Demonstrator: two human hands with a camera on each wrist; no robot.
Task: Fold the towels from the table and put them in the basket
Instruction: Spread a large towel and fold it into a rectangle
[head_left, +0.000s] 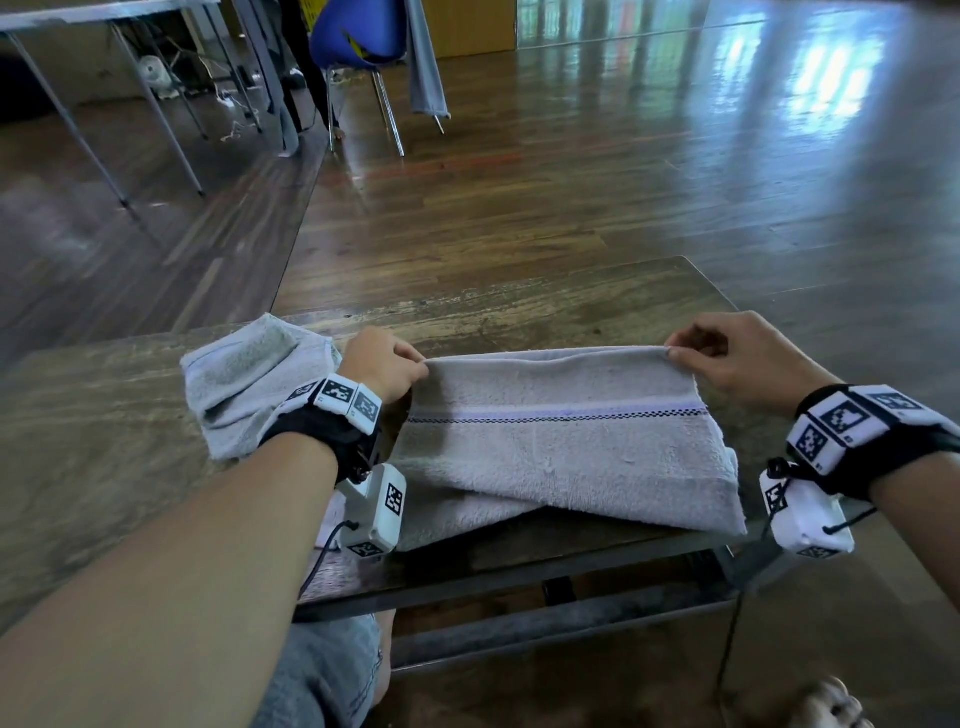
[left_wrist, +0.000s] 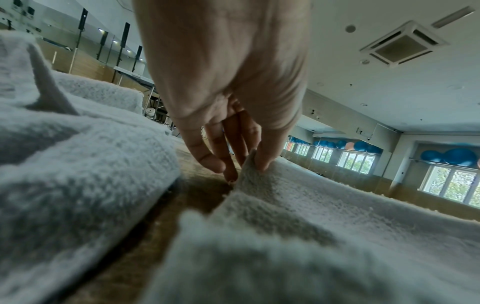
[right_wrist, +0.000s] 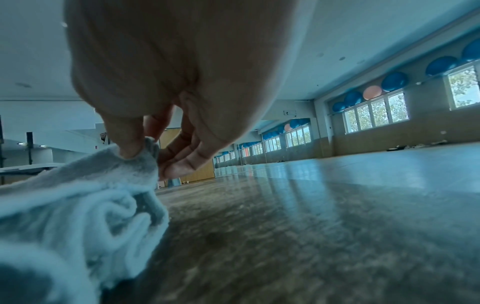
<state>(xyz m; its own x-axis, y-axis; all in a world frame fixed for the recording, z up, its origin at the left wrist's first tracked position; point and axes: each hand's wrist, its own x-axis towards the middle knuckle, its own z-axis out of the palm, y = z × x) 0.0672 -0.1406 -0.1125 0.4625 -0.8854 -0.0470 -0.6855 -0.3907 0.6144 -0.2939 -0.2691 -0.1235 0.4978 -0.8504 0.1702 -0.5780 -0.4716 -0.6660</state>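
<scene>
A grey towel with a dark checked stripe (head_left: 566, 441) lies folded over on the wooden table (head_left: 519, 306), its near edge hanging past the table front. My left hand (head_left: 387, 364) pinches its far left corner (left_wrist: 249, 164). My right hand (head_left: 727, 353) pinches the far right corner (right_wrist: 141, 152). A second grey towel (head_left: 244, 379), loosely crumpled, lies on the table to the left, behind my left wrist. No basket shows in any view.
The table's far edge is just beyond the towel, with polished wood floor (head_left: 623, 182) past it. A blue chair (head_left: 358, 36) with cloth draped on it and metal-legged tables (head_left: 104, 104) stand far back left. My knee (head_left: 332, 675) is under the table front.
</scene>
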